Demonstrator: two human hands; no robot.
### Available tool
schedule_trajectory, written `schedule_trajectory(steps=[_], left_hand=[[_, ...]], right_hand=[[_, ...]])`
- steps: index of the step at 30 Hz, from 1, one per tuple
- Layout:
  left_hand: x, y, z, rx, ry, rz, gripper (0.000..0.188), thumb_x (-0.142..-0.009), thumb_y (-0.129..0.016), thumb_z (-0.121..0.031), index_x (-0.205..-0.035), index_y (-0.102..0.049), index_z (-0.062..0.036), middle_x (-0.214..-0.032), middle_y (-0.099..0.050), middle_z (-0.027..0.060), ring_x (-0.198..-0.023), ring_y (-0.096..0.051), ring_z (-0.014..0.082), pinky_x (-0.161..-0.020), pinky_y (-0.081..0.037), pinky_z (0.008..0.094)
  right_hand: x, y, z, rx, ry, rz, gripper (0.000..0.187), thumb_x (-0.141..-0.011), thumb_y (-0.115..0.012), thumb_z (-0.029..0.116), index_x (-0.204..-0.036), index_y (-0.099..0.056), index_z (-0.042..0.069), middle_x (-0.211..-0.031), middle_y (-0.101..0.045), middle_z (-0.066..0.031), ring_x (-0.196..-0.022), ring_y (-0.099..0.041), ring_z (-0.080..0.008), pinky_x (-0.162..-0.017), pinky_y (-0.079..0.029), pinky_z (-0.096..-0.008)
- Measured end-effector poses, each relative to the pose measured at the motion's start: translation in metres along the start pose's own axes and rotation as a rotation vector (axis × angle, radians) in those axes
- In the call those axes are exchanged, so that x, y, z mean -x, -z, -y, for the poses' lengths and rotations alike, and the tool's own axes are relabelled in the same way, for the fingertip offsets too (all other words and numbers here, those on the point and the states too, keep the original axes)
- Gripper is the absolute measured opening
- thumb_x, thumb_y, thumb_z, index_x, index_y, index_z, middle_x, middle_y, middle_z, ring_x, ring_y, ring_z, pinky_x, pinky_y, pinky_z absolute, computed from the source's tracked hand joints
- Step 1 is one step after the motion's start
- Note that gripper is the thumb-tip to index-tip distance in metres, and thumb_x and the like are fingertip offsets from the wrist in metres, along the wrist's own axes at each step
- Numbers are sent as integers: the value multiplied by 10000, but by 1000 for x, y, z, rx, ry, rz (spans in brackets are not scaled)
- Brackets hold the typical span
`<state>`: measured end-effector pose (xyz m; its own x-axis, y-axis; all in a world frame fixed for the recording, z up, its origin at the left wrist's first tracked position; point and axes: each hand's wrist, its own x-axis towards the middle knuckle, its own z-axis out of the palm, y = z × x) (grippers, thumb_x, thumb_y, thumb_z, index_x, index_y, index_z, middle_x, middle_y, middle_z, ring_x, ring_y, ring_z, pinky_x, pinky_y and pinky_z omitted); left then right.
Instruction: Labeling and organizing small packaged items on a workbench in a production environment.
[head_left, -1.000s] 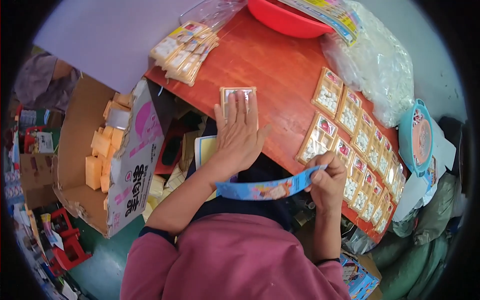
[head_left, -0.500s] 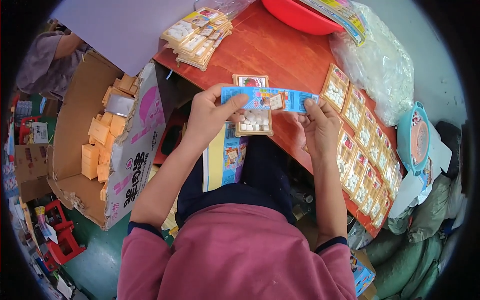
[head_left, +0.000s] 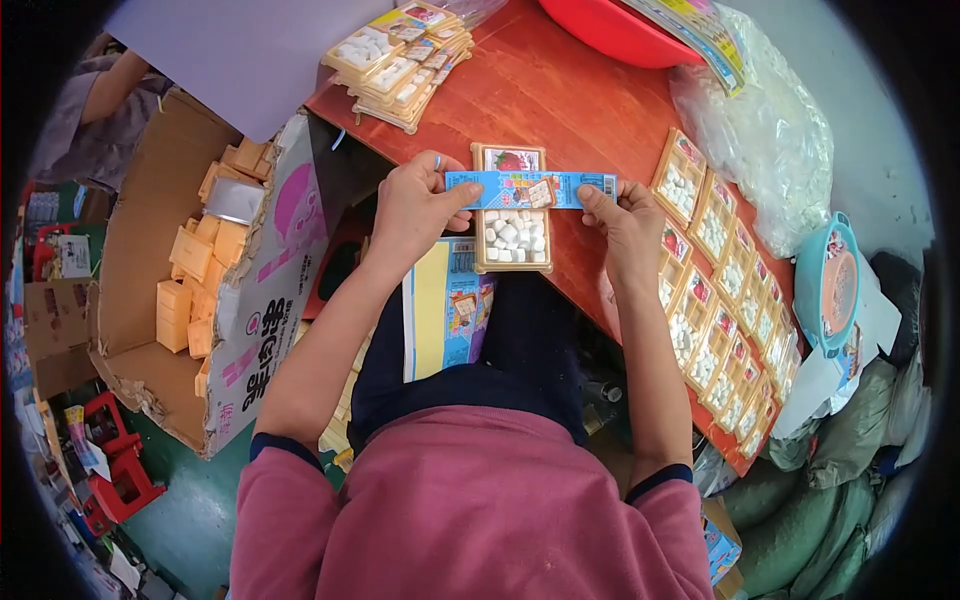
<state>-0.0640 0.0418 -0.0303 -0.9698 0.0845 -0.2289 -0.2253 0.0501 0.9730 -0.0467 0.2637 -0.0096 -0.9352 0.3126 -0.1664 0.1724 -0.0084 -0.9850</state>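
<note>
A blue printed paper strip (head_left: pixel 515 192) stretches across the middle of a tan tray of small white marshmallow-like pieces (head_left: pixel 515 242), whose strawberry-picture end shows above the strip. My left hand (head_left: pixel 420 208) is closed on the strip's left end, its thumb on the printed face. At the other end, my right hand (head_left: pixel 624 225) pinches the strip between thumb and fingers. The tray sits at the table's near edge. Below it, on my lap, lie yellow and blue printed sheets (head_left: pixel 440 310).
Similar filled trays (head_left: pixel 712 222) stand in rows on the right of the red table (head_left: pixel 560 110). A stack of trays (head_left: pixel 400 65) sits at the far left. Left of me is a cardboard box (head_left: pixel 140 270) of orange trays. A red basin (head_left: pixel 610 35) and a blue basin (head_left: pixel 835 290) flank a clear bag (head_left: pixel 760 120).
The strip has come level and lies straighter across the tray. My right hand has shifted left and my left hand has drawn leftward, uncovering more white pieces.
</note>
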Motion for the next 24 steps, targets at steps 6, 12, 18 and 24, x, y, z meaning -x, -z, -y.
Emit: schedule_trajectory(steps=[6,12,18,24], left_hand=[[-6,0,2,-68,17,17,219,-781,-698,-91,-908,-562,25,-665,-632,69,-579,-636,101,-511,-516,220],[-5,2,0,-138,5,36,196,-806,-666,-76,-920,-540,22,-693,-628,71,-604,-628,103,-526,-527,224],[15,19,10,-63,66,-5,168,-866,-601,-84,-961,-496,6,-769,-622,88,-647,-628,122,-568,-537,228],[20,20,26,254,169,0,204,-897,-543,-75,-1048,-416,-18,-838,-614,115,-732,-641,177,-637,-547,279]], right_hand=[[-3,-2,-2,146,25,-26,159,-770,-721,53,-780,-566,20,-699,-610,-46,-593,-542,-87,-562,-433,-194],[-3,-4,-10,472,155,-50,159,-765,-720,67,-771,-573,6,-680,-602,-32,-594,-537,-80,-537,-421,-211],[5,-21,-19,612,235,0,180,-757,-726,96,-764,-573,1,-665,-602,-34,-578,-537,-87,-511,-418,-239],[17,-37,-11,671,294,30,186,-750,-716,101,-779,-569,-10,-671,-621,-68,-572,-552,-100,-518,-443,-262]])
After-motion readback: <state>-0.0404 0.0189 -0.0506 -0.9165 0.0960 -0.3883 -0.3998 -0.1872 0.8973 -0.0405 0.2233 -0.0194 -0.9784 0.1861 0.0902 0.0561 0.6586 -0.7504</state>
